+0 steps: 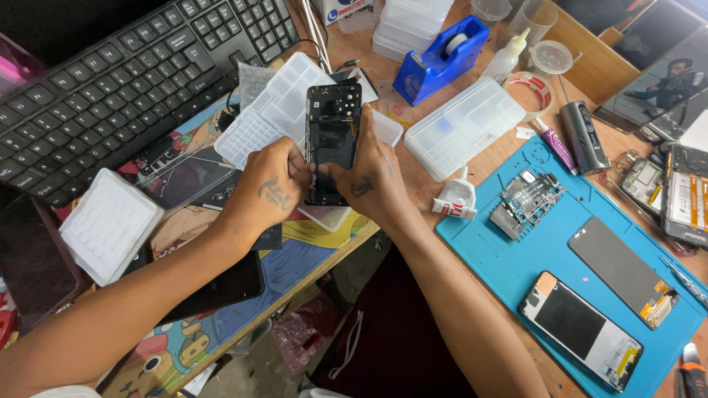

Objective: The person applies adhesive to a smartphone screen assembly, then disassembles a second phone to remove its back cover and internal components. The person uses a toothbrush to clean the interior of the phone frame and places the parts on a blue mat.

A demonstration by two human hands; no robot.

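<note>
Both my hands hold an opened black phone frame (332, 140) upright over the desk, its bare inside facing me. My left hand (269, 188) grips its lower left edge, thumb on the frame. My right hand (372, 177) grips the lower right edge, fingers wrapped behind it. Under the phone lie white plastic parts trays (276, 110).
A black keyboard (118, 81) fills the upper left. A blue work mat (516, 273) at right carries two phone screens (582, 328), a small circuit assembly (525, 200) and a glue tube (456, 200). A blue tape dispenser (440, 59), clear boxes (464, 125) and more opened phones (686, 199) lie behind.
</note>
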